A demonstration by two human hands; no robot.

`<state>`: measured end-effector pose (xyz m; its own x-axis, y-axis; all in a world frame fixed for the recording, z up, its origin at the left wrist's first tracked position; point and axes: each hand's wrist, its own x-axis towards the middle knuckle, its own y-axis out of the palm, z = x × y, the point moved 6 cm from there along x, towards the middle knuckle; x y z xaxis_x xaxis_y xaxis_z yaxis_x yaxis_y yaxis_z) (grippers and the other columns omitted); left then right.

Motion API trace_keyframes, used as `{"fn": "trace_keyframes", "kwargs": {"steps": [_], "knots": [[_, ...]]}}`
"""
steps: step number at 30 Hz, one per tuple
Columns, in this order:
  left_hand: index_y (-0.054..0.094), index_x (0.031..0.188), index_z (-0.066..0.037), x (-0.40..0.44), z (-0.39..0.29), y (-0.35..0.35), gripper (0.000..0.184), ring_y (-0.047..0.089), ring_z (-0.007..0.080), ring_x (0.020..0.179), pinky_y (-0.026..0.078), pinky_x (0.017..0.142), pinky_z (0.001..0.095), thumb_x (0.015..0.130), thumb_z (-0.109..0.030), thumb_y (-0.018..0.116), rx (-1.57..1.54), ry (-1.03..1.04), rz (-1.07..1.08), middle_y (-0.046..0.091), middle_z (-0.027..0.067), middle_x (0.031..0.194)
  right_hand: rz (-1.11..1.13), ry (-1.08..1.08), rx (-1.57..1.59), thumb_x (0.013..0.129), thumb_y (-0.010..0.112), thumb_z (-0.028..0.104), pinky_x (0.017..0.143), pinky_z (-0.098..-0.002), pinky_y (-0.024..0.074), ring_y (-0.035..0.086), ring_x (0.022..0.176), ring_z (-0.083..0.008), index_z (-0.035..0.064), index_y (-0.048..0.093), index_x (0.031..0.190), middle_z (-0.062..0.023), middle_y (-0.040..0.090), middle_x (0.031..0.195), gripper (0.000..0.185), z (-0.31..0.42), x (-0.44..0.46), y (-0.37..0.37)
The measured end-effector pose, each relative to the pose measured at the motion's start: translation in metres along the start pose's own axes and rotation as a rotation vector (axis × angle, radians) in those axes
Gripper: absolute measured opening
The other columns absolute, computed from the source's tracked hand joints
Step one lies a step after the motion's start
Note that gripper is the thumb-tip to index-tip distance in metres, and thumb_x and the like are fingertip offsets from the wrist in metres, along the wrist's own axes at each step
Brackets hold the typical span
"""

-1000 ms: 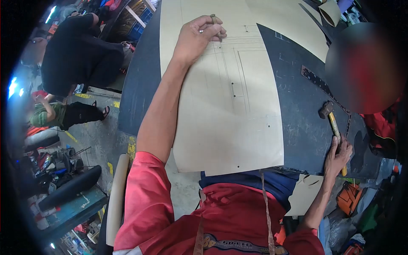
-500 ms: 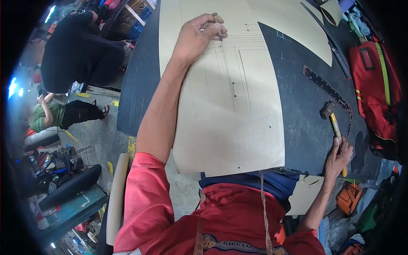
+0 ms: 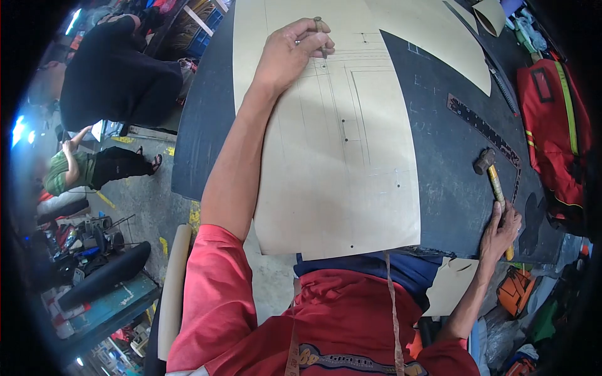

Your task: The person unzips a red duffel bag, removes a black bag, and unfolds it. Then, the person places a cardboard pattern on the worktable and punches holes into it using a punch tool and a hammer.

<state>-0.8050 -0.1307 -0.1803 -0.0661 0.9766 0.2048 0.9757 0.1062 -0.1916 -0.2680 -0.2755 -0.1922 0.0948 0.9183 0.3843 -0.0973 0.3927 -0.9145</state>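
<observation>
My left hand pinches a slim metal punch upright at the upper part of a tan pattern sheet. The punch's lower tip is close to a small dark dot on the sheet. Pencil lines and several dark dots or holes mark the sheet. At the right, my right hand is wrapped round the yellow handle of a hammer. The hammer's head points away from me, low over the dark tabletop.
A black L-shaped ruler lies right of the sheet, with another tan sheet beyond. A red bag sits at the right edge. At left are a person in green and a person in dark clothing.
My hands, the punch and the hammer stay almost in place. At the left, the person in green has shifted their arms, and a pale object now shows near their hands.
</observation>
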Motion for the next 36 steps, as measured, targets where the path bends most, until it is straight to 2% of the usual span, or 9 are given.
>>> {"fn": "trace_keyframes", "kwargs": {"steps": [8,13,25,34,36], "knots": [[0.068,0.117,0.002,0.001,0.004,0.001,0.022,0.072,0.0146,0.097,0.057,0.087,0.0262,0.104,-0.015,0.062,0.03,0.011,0.005,0.075,0.0074,0.099,0.0,0.006,0.003,0.106,0.06,0.036,0.09,-0.0426,0.0434,0.058,0.103,-0.0301,0.0102,0.07,0.127,-0.0132,0.059,0.106,0.035,-0.001,-0.001,0.0],[0.07,0.114,0.002,0.0,0.002,0.002,0.021,0.069,0.0119,0.095,0.054,0.09,0.0266,0.102,-0.014,0.064,0.174,0.054,-0.012,0.075,0.0057,0.096,-0.004,0.018,0.034,0.105,0.061,0.035,0.091,-0.0424,0.0433,0.058,0.103,-0.0293,0.0101,0.071,0.126,-0.0126,0.06,0.106,0.033,0.0,-0.001,0.0],[0.073,0.112,0.002,-0.004,-0.005,0.001,0.021,0.067,0.0114,0.093,0.053,0.092,0.0264,0.1,-0.014,0.066,0.272,0.085,-0.051,0.076,0.0052,0.094,-0.004,0.018,0.037,0.105,0.062,0.033,0.091,-0.0423,0.0432,0.059,0.103,-0.0289,0.0088,0.07,0.125,-0.0118,0.06,0.106,0.032,-0.001,0.0,0.0],[0.071,0.113,0.002,-0.003,0.002,0.002,0.021,0.067,0.0097,0.086,0.054,0.086,0.0253,0.1,-0.013,0.066,0.15,0.03,-0.05,0.075,0.0046,0.092,-0.044,-0.048,-0.046,0.108,0.056,0.028,0.087,-0.0419,0.0454,0.06,0.1,-0.0315,0.0038,0.066,0.12,-0.0153,0.059,0.104,0.029,-0.003,-0.001,-0.003],[0.071,0.113,0.002,-0.003,0.0,0.002,0.021,0.067,0.0096,0.086,0.054,0.086,0.0254,0.1,-0.013,0.065,0.16,0.039,-0.044,0.075,0.0046,0.091,-0.078,0.022,0.035,0.11,0.052,0.029,0.087,-0.0431,0.0455,0.059,0.1,-0.0327,0.0025,0.064,0.12,-0.0163,0.058,0.104,0.031,-0.006,-0.002,-0.007]]}}
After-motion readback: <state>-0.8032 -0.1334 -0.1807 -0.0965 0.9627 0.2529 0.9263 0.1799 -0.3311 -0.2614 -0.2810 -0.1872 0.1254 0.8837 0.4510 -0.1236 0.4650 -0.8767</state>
